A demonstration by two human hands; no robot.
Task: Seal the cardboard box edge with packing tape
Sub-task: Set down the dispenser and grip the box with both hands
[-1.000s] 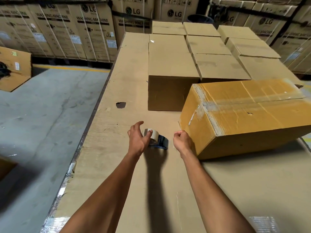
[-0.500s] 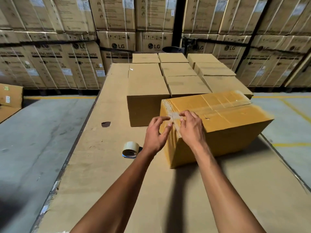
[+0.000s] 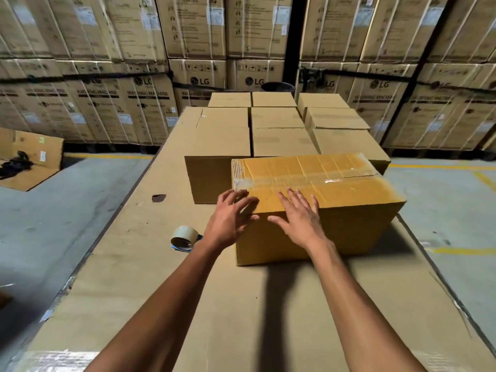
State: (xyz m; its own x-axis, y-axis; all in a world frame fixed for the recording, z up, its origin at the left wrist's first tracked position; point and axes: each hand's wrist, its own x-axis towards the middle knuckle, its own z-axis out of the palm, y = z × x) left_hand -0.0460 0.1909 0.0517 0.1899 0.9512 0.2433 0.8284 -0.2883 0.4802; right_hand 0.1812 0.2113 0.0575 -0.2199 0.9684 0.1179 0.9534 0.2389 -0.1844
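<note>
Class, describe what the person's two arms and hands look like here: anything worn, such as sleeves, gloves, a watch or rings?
Both forearms are bare right down to the bottom edge of the picture: no sleeves show. The left hand and right hand wear no gloves, and no watch, wristband or ring is visible.

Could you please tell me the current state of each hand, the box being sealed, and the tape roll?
Left hand: open, fingers spread at the box's near left corner, holding nothing.
Right hand: open, palm down over the box's top front edge.
Yellow box: closed, tape along its top seam.
Tape roll: lying on the cardboard table, untouched, left of the box.
</note>
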